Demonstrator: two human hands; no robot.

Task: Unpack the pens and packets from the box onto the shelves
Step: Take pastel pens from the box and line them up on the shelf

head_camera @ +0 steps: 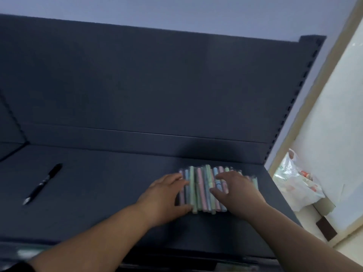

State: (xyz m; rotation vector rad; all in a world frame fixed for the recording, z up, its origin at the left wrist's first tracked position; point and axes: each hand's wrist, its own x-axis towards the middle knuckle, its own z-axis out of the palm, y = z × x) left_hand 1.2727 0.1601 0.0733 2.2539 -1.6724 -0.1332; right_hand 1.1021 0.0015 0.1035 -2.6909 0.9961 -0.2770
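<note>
A flat row of several pastel pens [202, 185], pink, green and blue, lies side by side on the dark shelf [110, 183] towards its right end. My left hand [165, 197] rests against the row's left side, fingers straight and thumb at the near ends. My right hand [235, 193] lies spread on top of the row's right part, fingers extended. A single black pen [42, 183] lies alone on the shelf at the left. The box is out of view.
The shelf's dark back panel [157, 85] rises behind the pens, with a slotted upright [294, 103] at the right end. Beyond it, a white plastic bag [294, 183] sits on the pale floor by the wall.
</note>
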